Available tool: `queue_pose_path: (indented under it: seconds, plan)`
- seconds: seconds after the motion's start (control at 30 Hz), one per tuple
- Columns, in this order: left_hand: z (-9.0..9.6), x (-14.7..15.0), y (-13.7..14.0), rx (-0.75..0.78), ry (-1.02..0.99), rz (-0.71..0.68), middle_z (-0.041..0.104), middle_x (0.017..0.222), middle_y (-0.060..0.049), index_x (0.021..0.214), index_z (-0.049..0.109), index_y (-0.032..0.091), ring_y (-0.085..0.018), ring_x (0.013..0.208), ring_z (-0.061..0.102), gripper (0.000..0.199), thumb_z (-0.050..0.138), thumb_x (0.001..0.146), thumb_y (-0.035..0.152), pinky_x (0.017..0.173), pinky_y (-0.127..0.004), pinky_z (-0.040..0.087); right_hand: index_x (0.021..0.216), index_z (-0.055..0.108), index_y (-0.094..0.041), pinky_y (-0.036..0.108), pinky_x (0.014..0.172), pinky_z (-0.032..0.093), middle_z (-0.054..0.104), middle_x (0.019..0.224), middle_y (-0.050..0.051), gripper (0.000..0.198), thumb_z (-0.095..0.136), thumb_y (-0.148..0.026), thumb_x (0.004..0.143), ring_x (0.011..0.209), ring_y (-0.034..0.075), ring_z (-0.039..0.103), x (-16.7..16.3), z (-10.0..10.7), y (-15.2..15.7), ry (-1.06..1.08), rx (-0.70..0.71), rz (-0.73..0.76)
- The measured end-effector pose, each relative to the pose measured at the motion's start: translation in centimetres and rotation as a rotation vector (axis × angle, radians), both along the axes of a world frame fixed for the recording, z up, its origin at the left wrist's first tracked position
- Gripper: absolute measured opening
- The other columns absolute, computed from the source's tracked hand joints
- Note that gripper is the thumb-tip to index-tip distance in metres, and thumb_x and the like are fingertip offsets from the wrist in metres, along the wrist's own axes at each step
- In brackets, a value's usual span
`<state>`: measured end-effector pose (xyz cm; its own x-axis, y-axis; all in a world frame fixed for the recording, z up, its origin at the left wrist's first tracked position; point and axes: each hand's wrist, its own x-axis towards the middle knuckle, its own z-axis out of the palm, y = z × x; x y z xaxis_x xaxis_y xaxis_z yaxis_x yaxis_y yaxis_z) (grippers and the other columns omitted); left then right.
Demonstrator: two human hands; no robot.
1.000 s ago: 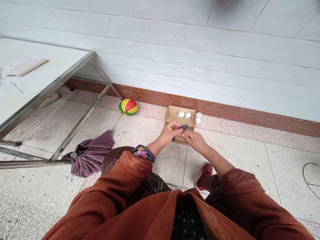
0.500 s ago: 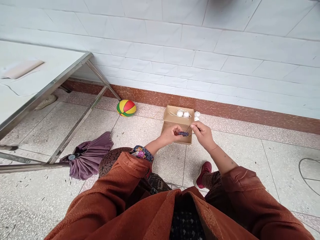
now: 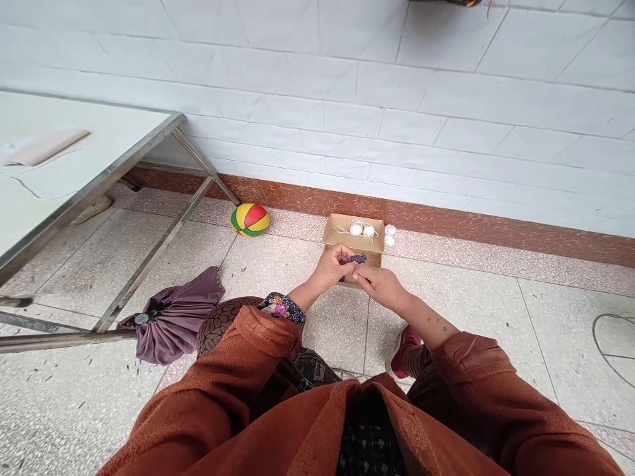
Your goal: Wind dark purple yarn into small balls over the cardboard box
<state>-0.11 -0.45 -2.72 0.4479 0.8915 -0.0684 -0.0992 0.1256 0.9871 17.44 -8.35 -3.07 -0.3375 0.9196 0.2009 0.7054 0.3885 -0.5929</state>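
The left hand point(image 3: 331, 268) pinches the dark bundle point(image 3: 357, 259) between thumb and fingers, near one end; the other end juts out past the fingertips. The bundle's long axis lies nearly level across the view, pointing to the right and tipped slightly away from the person. In the view it sits over the open box point(image 3: 353, 242) on the floor point(image 3: 446, 330).

The right hand point(image 3: 384, 284) is just beside it, on the person's side of the bundle, with its fingers curled in close to the left thumb. Whether they grip a strand cannot be told. The left hand is the nearer, being on the bundle itself. Two white balls point(image 3: 362, 229) lie in the box's far part, beyond both hands.
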Motion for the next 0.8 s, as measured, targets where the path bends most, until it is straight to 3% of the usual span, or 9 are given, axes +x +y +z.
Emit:
queue_pose_path:
  seconds: [0.2, 0.33, 0.4, 0.5, 0.6, 0.7, 0.8]
  plan:
    - [-0.2, -0.9, -0.9, -0.018, 0.026, -0.235, 0.062, 0.071, 0.004, 0.081, 0.058, 0.017, -0.008, 0.063, 0.053, 0.042, 0.092, 0.063, 0.034, 0.063, -0.023, 0.04, 0.1, 0.072, -0.023, 0.028, 0.072, 0.05, 0.075, 0.087, 0.004, 0.026, 0.049, -0.035, 0.107, 0.076, 0.018, 0.068, 1.0, 2.1, -0.2, 0.122, 0.077, -0.093]
    - [0.2, -1.4, -3.6, -0.084, -0.063, -0.386, 0.067, 0.077, 0.002, 0.087, 0.061, 0.017, -0.01, 0.068, 0.059, 0.045, 0.094, 0.065, 0.037, 0.068, -0.025, 0.044, 0.091, 0.071, -0.022, 0.029, 0.076, 0.051, 0.075, 0.085, 0.005, 0.026, 0.052, -0.035, 0.104, 0.079, 0.019, 0.069, 1.2, 1.9, -0.5, 0.17, 0.078, -0.186]
    - [0.3, -1.4, -4.8, -0.127, -0.142, -0.326, 0.069, 0.08, 0.001, 0.088, 0.061, 0.017, -0.01, 0.069, 0.061, 0.046, 0.094, 0.065, 0.04, 0.071, -0.027, 0.047, 0.089, 0.07, -0.022, 0.029, 0.074, 0.052, 0.074, 0.083, 0.004, 0.024, 0.053, -0.034, 0.102, 0.077, 0.02, 0.069, 0.7, 1.1, -1.1, 0.174, 0.024, -0.21]
    - [0.3, -1.4, -5.9, -0.171, -0.231, -0.102, 0.068, 0.079, 0.002, 0.087, 0.059, 0.018, -0.011, 0.069, 0.062, 0.048, 0.094, 0.063, 0.041, 0.074, -0.028, 0.05, 0.092, 0.069, -0.023, 0.03, 0.073, 0.053, 0.075, 0.084, 0.003, 0.02, 0.054, -0.031, 0.102, 0.076, 0.02, 0.069, -0.8, -0.3, -3.0, 0.175, -0.043, -0.231]
    - [0.0, -1.7, -6.3, -0.149, -0.198, 0.055, 0.066, 0.076, 0.004, 0.085, 0.057, 0.018, -0.01, 0.068, 0.061, 0.048, 0.093, 0.062, 0.04, 0.074, -0.028, 0.049, 0.096, 0.069, -0.024, 0.03, 0.076, 0.054, 0.075, 0.087, 0.003, 0.02, 0.052, -0.031, 0.104, 0.08, 0.02, 0.07, -2.8, -1.3, -5.8, 0.176, -0.041, -0.224]
    - [-0.5, -2.3, -7.0, -0.093, -0.114, 0.045, 0.068, 0.078, 0.003, 0.085, 0.058, 0.018, -0.011, 0.073, 0.064, 0.045, 0.093, 0.063, 0.037, 0.076, -0.027, 0.049, 0.099, 0.069, -0.024, 0.031, 0.078, 0.054, 0.073, 0.087, 0.004, 0.021, 0.051, -0.033, 0.106, 0.081, 0.021, 0.071, -4.3, -1.3, -8.5, 0.184, 0.004, -0.209]
    - [-0.8, -3.0, -8.5, -0.044, -0.018, -0.069, 0.068, 0.078, 0.003, 0.084, 0.06, 0.017, -0.011, 0.073, 0.062, 0.042, 0.093, 0.063, 0.032, 0.075, -0.026, 0.046, 0.102, 0.071, -0.025, 0.032, 0.083, 0.054, 0.075, 0.094, 0.005, 0.021, 0.053, -0.034, 0.106, 0.089, 0.022, 0.071, -4.8, -0.1, -9.6, 0.182, 0.051, -0.157]
